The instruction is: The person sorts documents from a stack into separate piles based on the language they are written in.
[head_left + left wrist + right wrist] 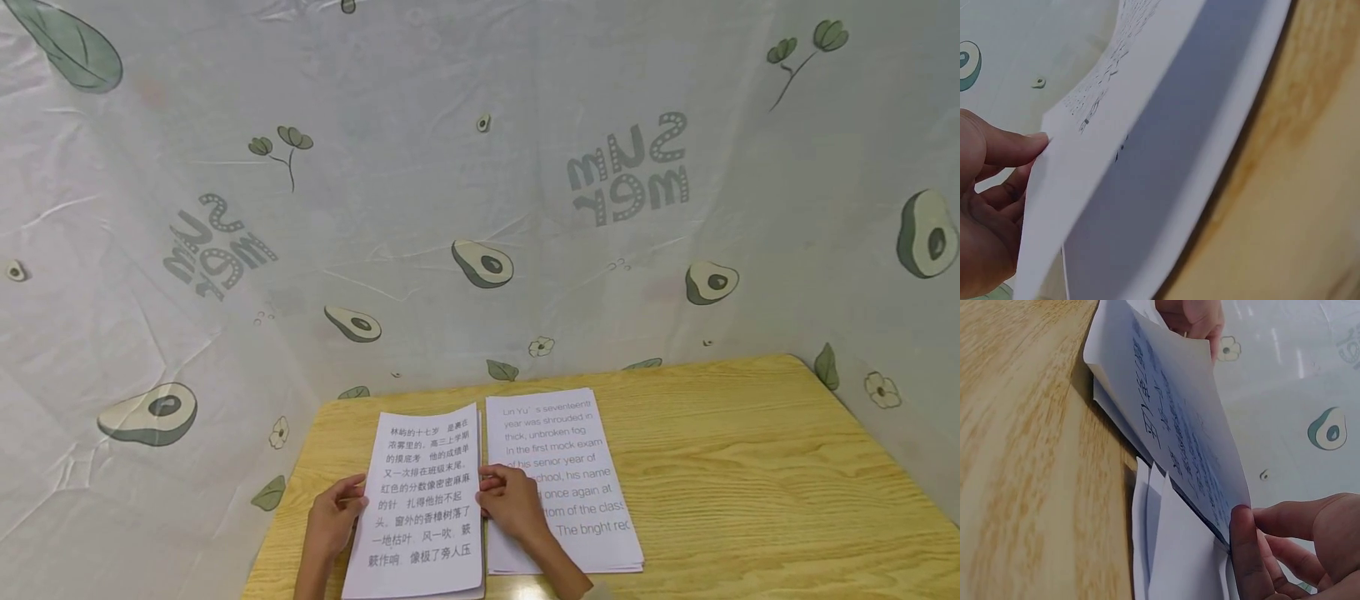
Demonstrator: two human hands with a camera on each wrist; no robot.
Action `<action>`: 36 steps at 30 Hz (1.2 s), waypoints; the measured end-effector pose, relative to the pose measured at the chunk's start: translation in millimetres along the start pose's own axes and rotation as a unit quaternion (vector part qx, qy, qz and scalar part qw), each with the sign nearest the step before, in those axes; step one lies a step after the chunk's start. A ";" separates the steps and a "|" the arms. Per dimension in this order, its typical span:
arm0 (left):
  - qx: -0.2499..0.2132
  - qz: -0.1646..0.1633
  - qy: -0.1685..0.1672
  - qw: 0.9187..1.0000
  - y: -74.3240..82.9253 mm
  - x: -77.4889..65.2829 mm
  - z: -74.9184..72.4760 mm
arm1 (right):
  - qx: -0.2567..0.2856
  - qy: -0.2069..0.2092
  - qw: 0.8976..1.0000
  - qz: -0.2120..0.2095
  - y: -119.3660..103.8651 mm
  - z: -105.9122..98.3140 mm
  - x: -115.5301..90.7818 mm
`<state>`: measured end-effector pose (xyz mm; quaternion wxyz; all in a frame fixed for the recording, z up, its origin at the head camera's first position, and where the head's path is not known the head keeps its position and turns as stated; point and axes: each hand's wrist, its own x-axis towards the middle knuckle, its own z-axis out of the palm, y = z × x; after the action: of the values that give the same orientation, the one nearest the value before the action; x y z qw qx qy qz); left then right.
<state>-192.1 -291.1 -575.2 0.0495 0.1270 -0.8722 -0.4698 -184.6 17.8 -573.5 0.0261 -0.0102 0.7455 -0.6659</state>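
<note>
A white sheet printed with Chinese characters [420, 500] is held between both hands, at the left part of the table. My left hand [333, 515] pinches its left edge between thumb and fingers. In the left wrist view, this sheet [1079, 169] is lifted and bowed away from paper beneath it. The right hand [513, 500] pinches the opposite edge, with thumb and forefinger meeting there in the right wrist view. Under the right forearm lies a stack of sheets with English text [555, 458], partly covered by the hand.
A yellow wood-grain table [720, 475] extends to the right of the papers. Behind and beside it hangs a pale curtain [420, 183] with avocado, leaf and flower prints. Loose sheet edges [1166, 550] stick up beside the right hand.
</note>
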 end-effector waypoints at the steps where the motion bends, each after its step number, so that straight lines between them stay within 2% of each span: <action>1: 0.000 0.001 0.001 1.000 -0.1 0.1 -0.3 | 0.000 0.000 1.000 -0.002 0.2 0.1 0.0; 8: 0.005 -0.005 0.002 1.000 -1.3 0.1 -0.7 | -0.007 -0.001 1.000 0.001 1.7 1.8 -0.9; 12: 0.007 -0.004 0.004 1.000 -1.1 -0.8 -1.2 | -0.018 -0.004 1.000 -0.011 1.6 1.6 -2.0; 20: 0.036 0.011 0.015 0.999 5.1 -6.3 -6.8 | -0.098 0.015 0.994 -0.056 -2.2 -7.9 -5.7; 25: 0.031 0.023 0.017 0.999 15.0 -10.8 -6.8 | -0.082 0.008 0.996 -0.043 -0.7 -20.6 -6.7; 30: 0.023 0.042 0.010 0.999 27.8 -15.5 7.6 | -0.075 0.003 0.997 -0.034 3.0 -35.8 -6.6; 36: 0.006 0.048 -0.013 0.999 42.9 -20.0 39.3 | -0.063 0.017 0.998 -0.012 5.0 -53.0 -7.1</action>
<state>-188.4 -231.4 -560.6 0.0601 0.0794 -0.8807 -0.4632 -180.2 71.4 -572.3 0.0046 -0.0091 0.7864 -0.6176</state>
